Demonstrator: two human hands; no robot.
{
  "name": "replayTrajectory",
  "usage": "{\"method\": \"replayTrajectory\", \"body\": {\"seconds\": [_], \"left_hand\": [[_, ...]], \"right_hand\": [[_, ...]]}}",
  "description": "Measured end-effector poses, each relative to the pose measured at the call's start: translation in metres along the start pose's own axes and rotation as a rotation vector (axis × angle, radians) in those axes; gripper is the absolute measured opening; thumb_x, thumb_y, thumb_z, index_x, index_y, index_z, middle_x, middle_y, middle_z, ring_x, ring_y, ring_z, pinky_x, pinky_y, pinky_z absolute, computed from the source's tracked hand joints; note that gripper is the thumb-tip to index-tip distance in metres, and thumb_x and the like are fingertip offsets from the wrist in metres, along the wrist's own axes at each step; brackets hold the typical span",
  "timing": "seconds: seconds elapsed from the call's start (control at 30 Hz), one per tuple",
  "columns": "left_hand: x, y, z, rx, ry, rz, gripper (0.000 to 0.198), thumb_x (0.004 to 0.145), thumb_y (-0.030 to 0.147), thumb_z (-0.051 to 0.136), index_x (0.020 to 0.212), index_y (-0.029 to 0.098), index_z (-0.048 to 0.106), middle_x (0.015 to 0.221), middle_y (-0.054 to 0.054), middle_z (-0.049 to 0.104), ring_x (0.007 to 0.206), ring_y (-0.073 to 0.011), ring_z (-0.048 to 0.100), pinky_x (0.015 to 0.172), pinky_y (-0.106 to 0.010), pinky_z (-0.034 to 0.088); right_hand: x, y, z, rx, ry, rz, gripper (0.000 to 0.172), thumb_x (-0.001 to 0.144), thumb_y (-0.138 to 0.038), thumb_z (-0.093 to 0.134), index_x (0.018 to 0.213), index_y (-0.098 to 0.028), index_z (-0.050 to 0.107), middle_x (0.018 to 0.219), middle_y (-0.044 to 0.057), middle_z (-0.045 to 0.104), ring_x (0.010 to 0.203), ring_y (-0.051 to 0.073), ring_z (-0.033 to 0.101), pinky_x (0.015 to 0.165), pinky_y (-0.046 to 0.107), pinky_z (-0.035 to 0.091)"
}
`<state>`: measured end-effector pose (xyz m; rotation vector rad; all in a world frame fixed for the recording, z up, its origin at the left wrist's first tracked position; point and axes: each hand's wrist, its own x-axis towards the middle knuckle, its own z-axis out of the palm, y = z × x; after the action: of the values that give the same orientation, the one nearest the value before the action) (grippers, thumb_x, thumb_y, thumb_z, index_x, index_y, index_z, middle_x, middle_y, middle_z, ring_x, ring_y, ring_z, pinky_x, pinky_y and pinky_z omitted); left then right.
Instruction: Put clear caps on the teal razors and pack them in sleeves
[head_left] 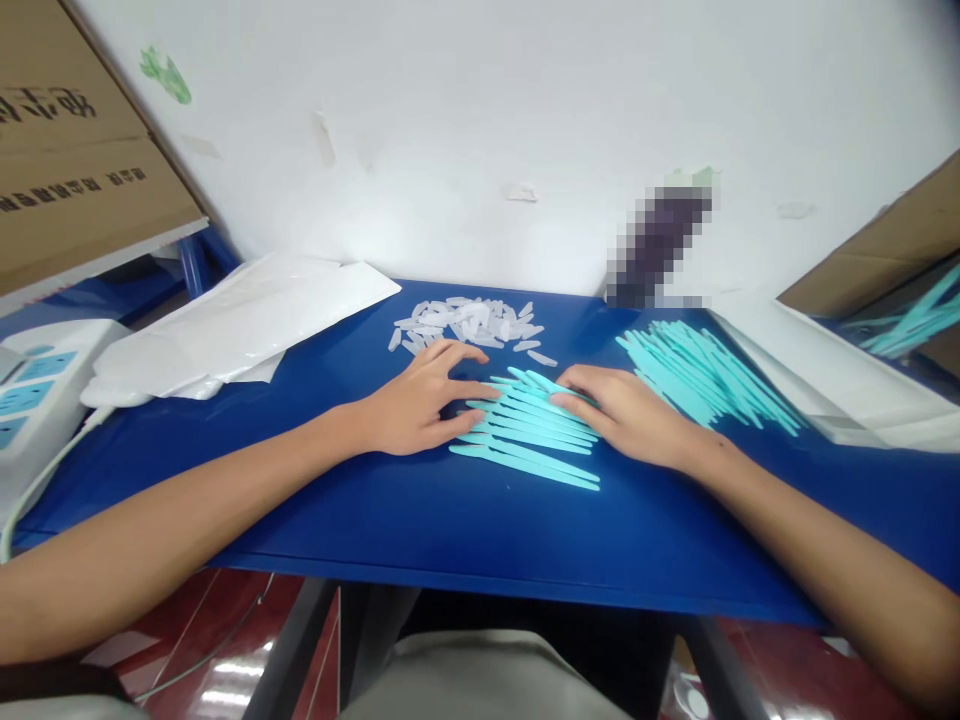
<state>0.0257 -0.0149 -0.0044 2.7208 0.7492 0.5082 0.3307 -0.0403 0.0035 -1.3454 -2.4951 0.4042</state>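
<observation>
A row of slim turquoise plastic sticks (pixel 536 432), shaped like eyebrow razors, lies side by side on the blue table (pixel 480 535). My left hand (pixel 420 400) rests at their left ends, its fingers apart and fingertips touching some of them. At the upper right of the row, my right hand (pixel 626 410) pinches a turquoise stick between thumb and fingers; part of that stick is hidden by the hand. Behind my left hand spreads a loose heap of small translucent white covers (pixel 476 320). A thicker pile of turquoise sticks (pixel 705 370) lies beyond my right hand.
White plastic bags (pixel 247 310) and a power strip (pixel 37 400) with a cable are at the left. Cardboard boxes (pixel 90 150) stand at both sides. A white sheet (pixel 847 390) lies at the right, near the pile. Behind the table rises a white wall (pixel 450 130).
</observation>
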Motion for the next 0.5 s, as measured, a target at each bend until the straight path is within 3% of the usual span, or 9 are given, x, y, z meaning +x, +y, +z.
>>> {"method": "replayTrajectory", "body": {"seconds": [0.13,0.3,0.5], "left_hand": [[-0.001,0.000,0.000,-0.008,0.006,-0.007,0.045,0.106,0.046,0.047,0.146,0.028,0.057,0.150,-0.014,0.045,0.140,-0.0342,0.037,0.116,-0.058,0.036],[0.000,0.000,-0.001,0.012,-0.090,-0.068,0.055,0.106,0.053,0.043,0.157,0.030,0.043,0.162,-0.015,0.034,0.148,-0.0393,0.029,0.117,-0.065,0.031],[0.001,-0.003,0.002,0.039,-0.157,-0.103,0.064,0.105,0.060,0.040,0.163,0.032,0.032,0.171,-0.010,0.025,0.156,-0.0441,0.016,0.121,-0.070,0.019]], "right_hand": [[0.001,-0.003,0.001,-0.011,0.060,-0.007,0.036,0.107,-0.048,0.037,0.096,-0.022,0.059,0.094,0.008,0.070,0.080,0.023,0.064,0.071,0.034,0.044],[0.000,0.004,0.002,-0.116,0.121,0.055,0.036,0.106,-0.047,0.036,0.089,-0.023,0.055,0.082,0.006,0.066,0.072,0.022,0.060,0.066,0.034,0.042],[0.002,0.008,0.007,-0.236,0.121,0.032,0.044,0.108,-0.043,0.031,0.121,-0.020,0.067,0.105,0.013,0.070,0.091,0.028,0.067,0.072,0.038,0.048]]}}
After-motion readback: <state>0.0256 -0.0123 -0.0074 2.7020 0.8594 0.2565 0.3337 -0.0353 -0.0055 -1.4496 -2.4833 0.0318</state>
